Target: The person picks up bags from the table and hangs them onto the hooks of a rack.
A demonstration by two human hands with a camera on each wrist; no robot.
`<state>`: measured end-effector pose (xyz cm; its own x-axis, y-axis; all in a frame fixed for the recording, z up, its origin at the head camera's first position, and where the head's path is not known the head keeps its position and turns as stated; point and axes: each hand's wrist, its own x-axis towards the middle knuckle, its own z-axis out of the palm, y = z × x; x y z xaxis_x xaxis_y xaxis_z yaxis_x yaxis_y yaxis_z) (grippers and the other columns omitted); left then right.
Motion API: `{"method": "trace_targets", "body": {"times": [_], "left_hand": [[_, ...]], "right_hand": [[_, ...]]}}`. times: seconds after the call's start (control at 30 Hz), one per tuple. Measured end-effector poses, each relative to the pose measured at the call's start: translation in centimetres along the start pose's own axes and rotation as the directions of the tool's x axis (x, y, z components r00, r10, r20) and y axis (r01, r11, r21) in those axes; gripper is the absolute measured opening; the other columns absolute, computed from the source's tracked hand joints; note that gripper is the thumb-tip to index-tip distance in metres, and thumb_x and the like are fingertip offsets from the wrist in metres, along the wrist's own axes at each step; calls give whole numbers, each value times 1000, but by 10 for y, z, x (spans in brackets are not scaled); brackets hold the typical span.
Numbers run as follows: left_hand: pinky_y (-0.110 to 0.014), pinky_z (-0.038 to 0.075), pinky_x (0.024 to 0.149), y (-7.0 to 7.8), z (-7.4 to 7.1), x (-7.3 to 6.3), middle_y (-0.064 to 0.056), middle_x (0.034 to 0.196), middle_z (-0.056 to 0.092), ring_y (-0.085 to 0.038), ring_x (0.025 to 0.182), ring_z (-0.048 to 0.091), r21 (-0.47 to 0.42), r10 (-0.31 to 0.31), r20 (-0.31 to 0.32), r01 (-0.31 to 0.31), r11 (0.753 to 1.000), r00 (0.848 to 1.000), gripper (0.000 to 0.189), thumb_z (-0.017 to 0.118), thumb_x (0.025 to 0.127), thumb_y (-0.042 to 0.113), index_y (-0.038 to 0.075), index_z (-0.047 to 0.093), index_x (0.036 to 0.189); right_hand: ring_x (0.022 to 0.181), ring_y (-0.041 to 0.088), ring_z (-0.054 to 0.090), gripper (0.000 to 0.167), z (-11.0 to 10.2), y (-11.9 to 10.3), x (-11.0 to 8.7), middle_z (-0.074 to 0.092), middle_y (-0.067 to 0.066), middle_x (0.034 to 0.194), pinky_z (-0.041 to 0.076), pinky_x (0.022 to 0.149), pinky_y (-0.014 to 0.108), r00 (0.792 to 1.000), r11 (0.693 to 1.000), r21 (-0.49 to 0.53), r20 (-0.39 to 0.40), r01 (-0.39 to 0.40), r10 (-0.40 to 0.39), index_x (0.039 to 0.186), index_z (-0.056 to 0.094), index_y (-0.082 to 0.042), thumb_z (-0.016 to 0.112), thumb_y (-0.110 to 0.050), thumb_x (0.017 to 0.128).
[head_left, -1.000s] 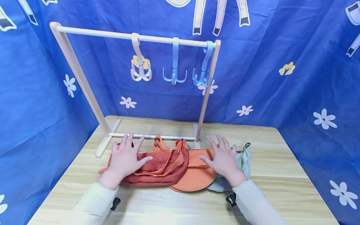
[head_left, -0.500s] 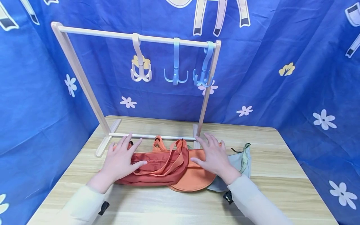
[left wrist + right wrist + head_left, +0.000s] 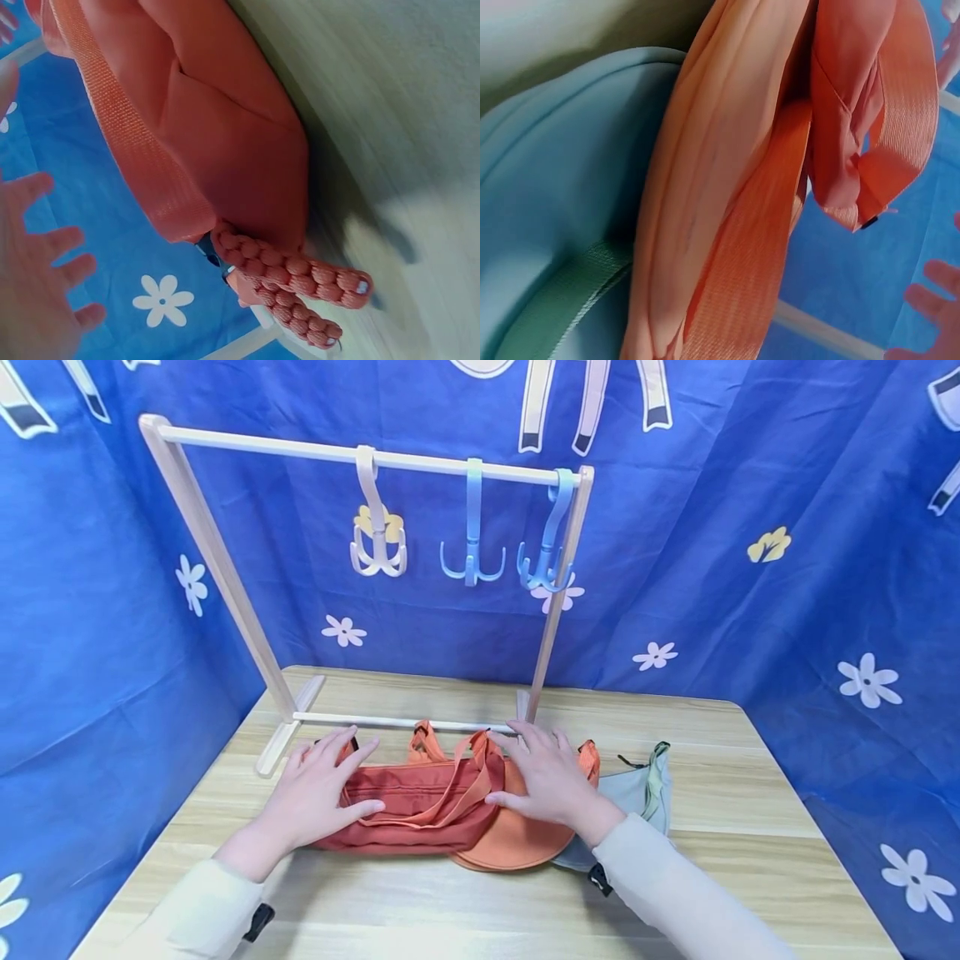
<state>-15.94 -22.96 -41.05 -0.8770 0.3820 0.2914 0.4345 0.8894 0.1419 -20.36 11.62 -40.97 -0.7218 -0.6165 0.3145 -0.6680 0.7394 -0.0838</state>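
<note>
A dark red bag with an orange strap (image 3: pixel 420 827) lies on the table, overlapping an orange bag (image 3: pixel 517 852). Partly beneath the orange one is a grey-blue bag (image 3: pixel 626 789) with a green strap (image 3: pixel 559 311). My left hand (image 3: pixel 311 789) hovers at the red bag's left end, fingers spread and holding nothing. In the left wrist view, braided cords (image 3: pixel 300 276) hang from that end, apart from the fingers. My right hand (image 3: pixel 543 781), also spread and free of any object, is over the orange bag near the red bag's right end.
Behind the bags stands a wooden rack (image 3: pixel 225 568). From its top bar hang a white hook (image 3: pixel 378 547), a blue hook (image 3: pixel 472 539) and another blue hook (image 3: pixel 546 556) by the right post. A blue patterned cloth (image 3: pixel 712 568) surrounds the table (image 3: pixel 720 877).
Both hands have shifted left. The right has moved from the grey-blue bag to the orange bag and the red bag's edge; the left has also drawn slightly nearer. The bags stay put.
</note>
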Motion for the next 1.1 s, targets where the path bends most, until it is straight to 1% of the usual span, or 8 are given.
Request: {"method": "trace_targets", "body": {"times": [0.17, 0.33, 0.53, 0.63, 0.73, 0.87, 1.0, 1.1], "left_hand": [[-61, 19, 102, -4, 1, -4, -24, 143, 37, -43, 131, 30, -35, 53, 2, -53, 998, 999, 84, 67, 78, 61, 10, 45, 141], [-60, 19, 102, -9, 3, -8, -23, 144, 35, -42, 130, 33, -63, 116, -16, -116, 991, 993, 83, 75, 75, 51, 9, 46, 140], [-61, 21, 100, -14, 5, -12, -22, 144, 37, -42, 129, 34, -106, 153, 2, -152, 983, 988, 82, 74, 76, 53, 11, 46, 141], [-62, 23, 100, -17, 6, -14, -20, 143, 38, -40, 129, 35, -130, 172, 15, -169, 977, 985, 81, 72, 77, 55, 12, 46, 141], [-62, 26, 99, -18, 7, -15, -19, 142, 41, -40, 127, 38, -142, 205, 10, -202, 969, 979, 79, 72, 77, 54, 12, 47, 139], [-59, 28, 98, -21, 9, -17, -16, 139, 46, -37, 125, 42, -154, 235, 1, -232, 960, 972, 74, 73, 78, 50, 10, 51, 137], [-59, 28, 98, -23, 12, -19, -14, 138, 49, -34, 124, 44, -181, 240, 3, -236, 955, 971, 71, 75, 79, 45, 9, 53, 135], [-59, 29, 98, -23, 13, -19, -13, 135, 51, -35, 123, 45, -201, 243, 8, -236, 951, 970, 67, 76, 78, 41, 8, 55, 133]], "right_hand": [[132, 27, 35, 81, 0, -6, 5, 37, 10, 144, 24, 104, 58, 996, 996, -13, 21, 84, -83, 146, 38, -25, 54, -71, 81], [131, 27, 36, 80, 3, -11, 10, 38, 11, 144, 24, 105, 55, 987, 987, 5, 34, 158, -158, 144, 40, -23, 51, -72, 82], [132, 24, 35, 78, 6, -18, 16, 41, 10, 142, 25, 106, 50, 968, 969, -11, 52, 246, -245, 143, 40, -22, 50, -71, 83], [134, 22, 33, 78, 7, -22, 18, 41, 8, 143, 22, 109, 49, 958, 961, -5, 86, 276, -274, 145, 38, -22, 49, -70, 84], [135, 20, 32, 78, 9, -27, 20, 38, 7, 145, 19, 110, 50, 947, 954, 0, 123, 299, -296, 146, 36, -22, 47, -69, 86], [136, 19, 31, 77, 11, -33, 23, 38, 6, 145, 19, 110, 51, 934, 947, -8, 166, 321, -315, 147, 35, -23, 45, -70, 86], [137, 18, 28, 78, 15, -38, 24, 36, 4, 147, 15, 112, 48, 919, 941, 8, 212, 339, -333, 148, 34, -23, 44, -70, 87], [138, 19, 27, 78, 18, -42, 25, 35, 3, 148, 13, 113, 46, 907, 933, 22, 227, 360, -355, 148, 33, -23, 42, -70, 87]]}}
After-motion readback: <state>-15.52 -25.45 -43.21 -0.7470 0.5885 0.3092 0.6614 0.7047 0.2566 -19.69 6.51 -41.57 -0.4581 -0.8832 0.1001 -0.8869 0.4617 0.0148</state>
